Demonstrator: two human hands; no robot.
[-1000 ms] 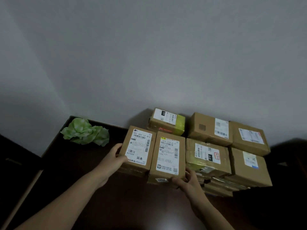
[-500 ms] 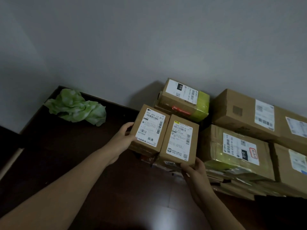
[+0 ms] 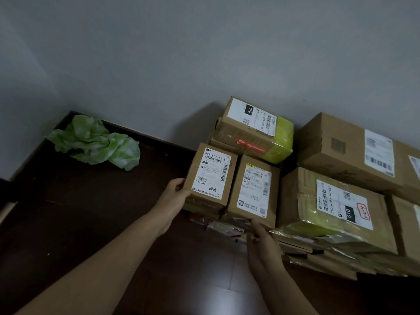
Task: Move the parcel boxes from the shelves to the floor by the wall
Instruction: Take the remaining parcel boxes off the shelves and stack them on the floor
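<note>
Two boxes, left hand gripping left box, right hand pinching right box, fingers hidden beneath

A crumpled green sheet, patched with white, lies at ten o'clock in the room's corner, just beside the dark skirting. At nine o'clock, on the left edge, a pale strip slants; too little shows to tell what it is.
</note>
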